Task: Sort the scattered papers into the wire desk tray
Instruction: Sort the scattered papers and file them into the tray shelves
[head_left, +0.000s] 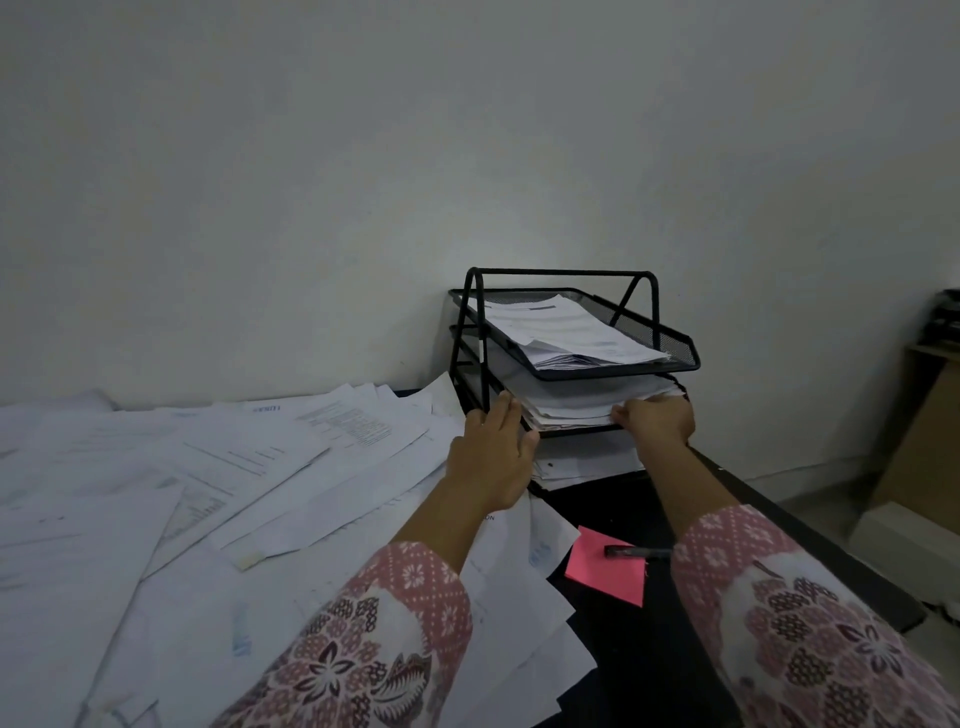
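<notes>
A black wire desk tray (680, 349) with three tiers stands against the wall at the back of the dark desk. Each tier holds white sheets. My left hand (493, 457) lies with straight fingers against the left front corner of the middle tier's paper stack (576, 402). My right hand (657, 422) has its fingers curled on the right front edge of that same stack. Scattered papers (208, 493) cover the desk to the left, overlapping in a loose heap.
A pink sticky note (602, 571) lies on the bare dark desk (649, 654) between my forearms, with a black pen (636, 552) across its top. The desk's right edge drops to the floor, where a cardboard box (930, 441) stands.
</notes>
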